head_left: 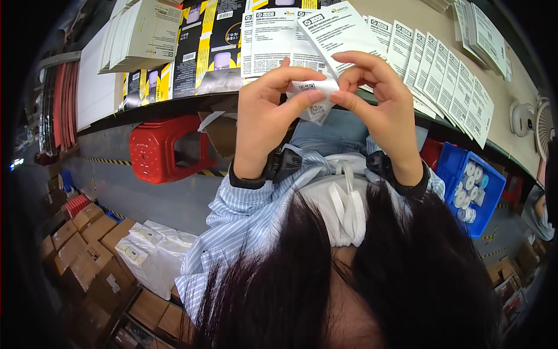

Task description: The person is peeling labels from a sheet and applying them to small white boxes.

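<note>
left hand: my left hand (264, 116) raised in front of me, fingers curled, thumb and forefinger pinched on the left end of the folded white paper slip (314, 96)
right hand: my right hand (381, 107) pinches the slip's right end; fingertips (351, 58) bent over its top edge
slip: small, white, printed with black square codes, creased and partly folded; held in the air between both hands, just in front of the worktop edge, its lower corner hanging below my thumbs
wrists: a dark band on each wrist, blue striped sleeves below them
landmark: beige worktop (430, 23), top of view, its edge running just behind the slip
leaflets: printed white leaflets (447, 81) fanned in an overlapping row on the worktop, behind and right of the slip; one larger sheet lies just behind my right hand
cartons: flat black-and-yellow cartons (209, 46) on the worktop, left of the slip; a stack of pale flat cartons (142, 35) further left
stool: red plastic stool (165, 148) below the worktop edge, left of my left hand
bin: blue bin (474, 189) holding small white rolls, below the worktop, right of my right hand
floor: brown cardboard boxes (81, 244) and white bags (151, 256), well below the worktop, lower left
fan: small white fan (543, 125) at the worktop's far right end
</note>
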A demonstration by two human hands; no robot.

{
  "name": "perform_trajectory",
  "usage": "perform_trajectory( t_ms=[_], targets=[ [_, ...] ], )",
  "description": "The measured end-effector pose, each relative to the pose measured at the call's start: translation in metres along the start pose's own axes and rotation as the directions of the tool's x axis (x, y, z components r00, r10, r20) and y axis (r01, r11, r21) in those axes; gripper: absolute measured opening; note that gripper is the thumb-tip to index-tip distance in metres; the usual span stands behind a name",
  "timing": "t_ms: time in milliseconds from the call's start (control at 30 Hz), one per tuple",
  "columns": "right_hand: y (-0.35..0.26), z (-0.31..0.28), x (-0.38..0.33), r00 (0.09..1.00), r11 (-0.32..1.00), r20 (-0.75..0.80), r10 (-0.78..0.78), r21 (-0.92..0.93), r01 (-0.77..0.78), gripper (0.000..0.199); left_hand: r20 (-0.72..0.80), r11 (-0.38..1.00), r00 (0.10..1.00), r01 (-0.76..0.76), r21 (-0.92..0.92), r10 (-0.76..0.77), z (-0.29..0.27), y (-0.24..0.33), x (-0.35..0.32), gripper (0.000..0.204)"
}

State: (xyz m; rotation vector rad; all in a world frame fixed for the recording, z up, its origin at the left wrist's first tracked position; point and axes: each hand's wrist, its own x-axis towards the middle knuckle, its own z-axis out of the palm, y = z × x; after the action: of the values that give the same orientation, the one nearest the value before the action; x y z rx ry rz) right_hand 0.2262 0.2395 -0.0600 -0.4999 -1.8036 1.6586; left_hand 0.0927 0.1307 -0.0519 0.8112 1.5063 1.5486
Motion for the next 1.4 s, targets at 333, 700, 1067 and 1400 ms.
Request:
perform_trajectory(
  t_ms=[333, 700, 1067, 1400],
  targets=[
    [-0.006, -0.016, 0.012, 0.997, 0.984, 0.083, -0.012, -0.178, 0.027, 0.018, -0.025, 0.916, 0.946, -0.306, 0.259, 0.323, 0.017, -0.009, 0.003, 0.037],
    [0.000, -0.024, 0.020, 0.989, 0.980, -0.076, -0.124, -0.164, 0.110, 0.006, -0.135, 0.885, 0.964, -0.148, 0.441, 0.228, 0.018, -0.017, 0.016, 0.024],
    [0.031, -0.065, 0.073, 0.968, 0.897, 0.056, 0.244, -0.393, -0.203, 0.011, 0.440, 0.573, 0.769, -0.639, 0.513, 0.463, 0.028, -0.032, 0.035, 0.020],
    [0.036, -0.064, 0.072, 0.984, 0.856, 0.006, 0.178, -0.495, -0.152, 0.011, 0.439, 0.606, 0.787, -0.615, 0.505, 0.433, 0.028, -0.031, 0.035, 0.022]
  ],
)
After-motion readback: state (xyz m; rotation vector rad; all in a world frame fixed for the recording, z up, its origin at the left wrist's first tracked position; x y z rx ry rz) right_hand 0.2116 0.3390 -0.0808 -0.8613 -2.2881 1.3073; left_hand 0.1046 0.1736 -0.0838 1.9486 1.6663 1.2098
